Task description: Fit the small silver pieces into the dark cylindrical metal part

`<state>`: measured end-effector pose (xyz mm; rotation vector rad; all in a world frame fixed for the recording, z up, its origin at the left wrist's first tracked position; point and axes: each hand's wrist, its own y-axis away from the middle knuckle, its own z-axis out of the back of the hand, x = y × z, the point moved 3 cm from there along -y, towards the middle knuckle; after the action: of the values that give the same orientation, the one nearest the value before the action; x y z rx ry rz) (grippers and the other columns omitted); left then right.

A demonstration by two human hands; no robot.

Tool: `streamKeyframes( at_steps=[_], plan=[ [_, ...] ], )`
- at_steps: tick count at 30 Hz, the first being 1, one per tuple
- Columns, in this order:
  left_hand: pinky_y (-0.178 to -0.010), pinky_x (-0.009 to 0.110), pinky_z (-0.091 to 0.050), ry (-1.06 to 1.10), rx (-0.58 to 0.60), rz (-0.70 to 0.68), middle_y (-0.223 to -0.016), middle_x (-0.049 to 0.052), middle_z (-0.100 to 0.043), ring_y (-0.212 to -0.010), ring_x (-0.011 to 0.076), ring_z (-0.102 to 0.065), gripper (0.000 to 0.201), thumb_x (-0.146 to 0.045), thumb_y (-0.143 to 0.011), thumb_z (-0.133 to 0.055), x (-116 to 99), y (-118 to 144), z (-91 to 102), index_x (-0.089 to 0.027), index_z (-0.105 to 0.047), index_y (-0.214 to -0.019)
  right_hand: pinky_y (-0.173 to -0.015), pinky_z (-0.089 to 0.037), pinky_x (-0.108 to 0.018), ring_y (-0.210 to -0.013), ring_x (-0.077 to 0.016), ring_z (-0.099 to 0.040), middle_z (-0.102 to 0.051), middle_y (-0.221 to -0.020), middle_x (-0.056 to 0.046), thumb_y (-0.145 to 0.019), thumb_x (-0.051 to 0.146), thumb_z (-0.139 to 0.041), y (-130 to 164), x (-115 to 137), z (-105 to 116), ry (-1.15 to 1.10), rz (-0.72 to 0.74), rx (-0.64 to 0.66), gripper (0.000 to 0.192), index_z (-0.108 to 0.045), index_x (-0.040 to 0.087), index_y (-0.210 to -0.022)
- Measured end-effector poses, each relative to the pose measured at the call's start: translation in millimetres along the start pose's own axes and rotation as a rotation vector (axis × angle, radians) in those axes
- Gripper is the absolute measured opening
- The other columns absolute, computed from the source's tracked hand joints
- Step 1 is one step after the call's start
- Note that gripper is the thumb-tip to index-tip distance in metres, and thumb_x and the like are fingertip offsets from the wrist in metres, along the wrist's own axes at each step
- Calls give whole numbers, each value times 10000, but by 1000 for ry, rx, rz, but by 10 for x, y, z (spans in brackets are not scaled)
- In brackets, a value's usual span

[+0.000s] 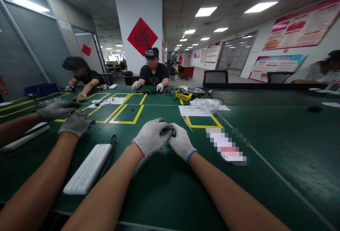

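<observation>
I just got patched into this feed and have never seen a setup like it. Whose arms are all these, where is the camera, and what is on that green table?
There is no machine: the single picture comes from a camera on a person's head, looking down at their own gloved hands. Their left hand and right hand meet over the green table, pinching a small dark part between them; it is too small to identify. The grey-gloved hands further left belong to a neighbouring co-worker. A white flat case lies beside the left forearm. Beyond are yellow tape outlines, a clear plastic bag and a yellow tool. More people sit across the table.
</observation>
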<state>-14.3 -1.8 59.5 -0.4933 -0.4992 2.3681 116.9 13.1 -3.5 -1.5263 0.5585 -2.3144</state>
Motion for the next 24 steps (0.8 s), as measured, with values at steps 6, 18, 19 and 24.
streamKeyframes(
  at_steps=[6, 18, 19, 24],
  plan=[
    [-673, 291, -452, -24, 39, -20, -858, 47, -667, -728, 167, -603, 179, -261, -925, -610, -29, -3, -21, -194, -775, -903, -650, -434, -284, -723, -186, -600, -675, -723, -7, -714, 200, -550, -5, -19, 6, 7, -3, -16, 129, -635, 197, -812],
    [-685, 304, -475, -95, 78, -11, -880, 56, -670, -750, 181, -615, 217, -284, -945, -576, -58, -10, -9, -190, -771, -924, -680, -454, -286, -746, -187, -597, -691, -750, -10, -705, 192, -567, 1, -40, 10, 4, 0, -22, 148, -655, 191, -825],
    [-686, 305, -476, -99, 80, -10, -884, 58, -670, -753, 182, -616, 215, -285, -943, -579, -59, -10, -9, -190, -771, -924, -680, -454, -288, -749, -189, -599, -695, -759, -13, -708, 192, -566, 2, -38, 10, 7, 1, -21, 150, -655, 191, -828],
    [-692, 301, -476, -90, 78, -1, -884, 60, -672, -762, 183, -619, 214, -287, -940, -580, -49, -14, -15, -191, -771, -919, -680, -449, -290, -744, -187, -602, -690, -749, -13, -728, 195, -573, 4, -30, 9, 18, -6, -23, 117, -645, 195, -821]
  ],
)
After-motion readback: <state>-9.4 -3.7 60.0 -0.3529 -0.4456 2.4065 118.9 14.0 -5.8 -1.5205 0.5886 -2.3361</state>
